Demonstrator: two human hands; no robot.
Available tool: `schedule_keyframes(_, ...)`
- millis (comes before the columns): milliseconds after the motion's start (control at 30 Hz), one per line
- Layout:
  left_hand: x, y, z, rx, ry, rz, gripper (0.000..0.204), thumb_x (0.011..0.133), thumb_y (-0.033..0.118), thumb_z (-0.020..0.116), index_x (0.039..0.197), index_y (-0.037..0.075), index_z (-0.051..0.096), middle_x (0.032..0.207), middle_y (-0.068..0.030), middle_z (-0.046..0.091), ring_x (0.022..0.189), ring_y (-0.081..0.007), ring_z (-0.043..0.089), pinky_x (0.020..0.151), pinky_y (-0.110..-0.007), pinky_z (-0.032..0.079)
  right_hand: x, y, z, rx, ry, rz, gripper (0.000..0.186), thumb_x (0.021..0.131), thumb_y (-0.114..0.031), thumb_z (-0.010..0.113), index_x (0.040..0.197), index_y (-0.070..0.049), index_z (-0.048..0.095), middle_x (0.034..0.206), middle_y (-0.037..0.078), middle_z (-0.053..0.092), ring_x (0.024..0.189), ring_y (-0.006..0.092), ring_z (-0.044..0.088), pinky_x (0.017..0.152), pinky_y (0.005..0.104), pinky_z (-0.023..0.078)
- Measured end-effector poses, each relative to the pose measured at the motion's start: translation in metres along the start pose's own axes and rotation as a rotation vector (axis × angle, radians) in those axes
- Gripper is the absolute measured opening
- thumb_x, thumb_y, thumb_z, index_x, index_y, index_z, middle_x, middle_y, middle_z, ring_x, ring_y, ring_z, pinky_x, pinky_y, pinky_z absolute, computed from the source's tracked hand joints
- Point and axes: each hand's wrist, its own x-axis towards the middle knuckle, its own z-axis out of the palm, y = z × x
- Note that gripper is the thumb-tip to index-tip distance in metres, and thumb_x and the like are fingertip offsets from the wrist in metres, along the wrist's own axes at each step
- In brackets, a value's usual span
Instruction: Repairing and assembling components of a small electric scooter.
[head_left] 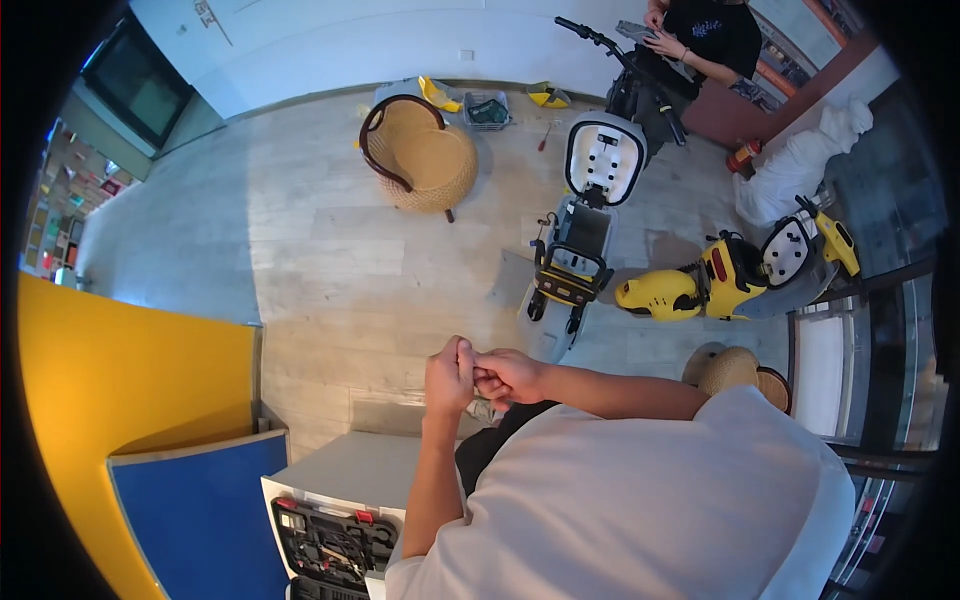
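Note:
My left hand is closed in a fist with the thumb on top. My right hand meets it, its fingers curled and pressed against the left ones. Whatever lies between the fingers, if anything, is hidden. Beyond my hands stands a grey and black electric scooter, partly stripped. Its seat is tipped up, showing a white underside, and a grey storage bin shows below it. To my left, an open tool case with black and red tools rests on a white cabinet.
A wicker chair stands ahead, near yellow panels, a basket and a screwdriver. A yellow scooter is at right. Another person sits beyond the handlebar. A blue board leans left.

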Motion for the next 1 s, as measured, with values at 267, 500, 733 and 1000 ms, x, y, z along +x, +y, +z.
schedule_keyframes(267, 0.003, -0.023, -0.002, 0.005, -0.068, -0.096, 0.032, 0.099, 0.024, 0.043, 0.079, 0.001, 0.053, 0.059, -0.0194, 0.058, 0.057, -0.04, 0.061, 0.053, -0.043, 0.046, 0.024, 0.007, -0.013, -0.014, 0.02, -0.011, 0.039, 0.101, -0.044, 0.043, 0.074, -0.016, 0.045, 0.059, -0.008, 0.028, 0.048, 0.0064, 0.031, 0.048, 0.0292, 0.041)
schedule_keyframes(500, 0.063, -0.039, -0.032, 0.081, 0.026, -0.199, 0.038, 0.101, 0.026, 0.04, 0.075, 0.001, 0.052, 0.057, -0.0175, 0.057, 0.055, -0.0362, 0.061, 0.05, -0.041, 0.045, 0.083, -0.059, -0.008, 0.111, -0.032, 0.221, 0.038, 0.1, -0.042, 0.046, 0.073, -0.016, 0.041, 0.058, -0.008, 0.026, 0.048, 0.0074, 0.026, 0.047, 0.0283, 0.032)
schedule_keyframes(733, 0.166, -0.036, -0.042, 0.172, -0.029, -0.142, 0.04, 0.102, 0.027, 0.038, 0.074, 0.001, 0.051, 0.056, -0.016, 0.054, 0.051, -0.0295, 0.057, 0.048, -0.038, 0.042, 0.119, -0.149, -0.031, 0.117, -0.162, 0.202, 0.036, 0.102, -0.042, 0.041, 0.076, -0.017, 0.04, 0.058, -0.008, 0.028, 0.048, 0.0068, 0.026, 0.049, 0.0276, 0.029)
schedule_keyframes(1000, 0.3, -0.009, -0.009, 0.206, -0.459, -0.067, 0.03, 0.1, 0.025, 0.044, 0.085, 0.001, 0.053, 0.066, -0.0204, 0.058, 0.064, -0.0393, 0.061, 0.056, -0.043, 0.045, 0.096, -0.233, -0.084, 0.094, 0.0, -0.06, 0.038, 0.1, -0.043, 0.043, 0.073, -0.015, 0.043, 0.057, -0.006, 0.028, 0.046, 0.0076, 0.029, 0.047, 0.0306, 0.04)
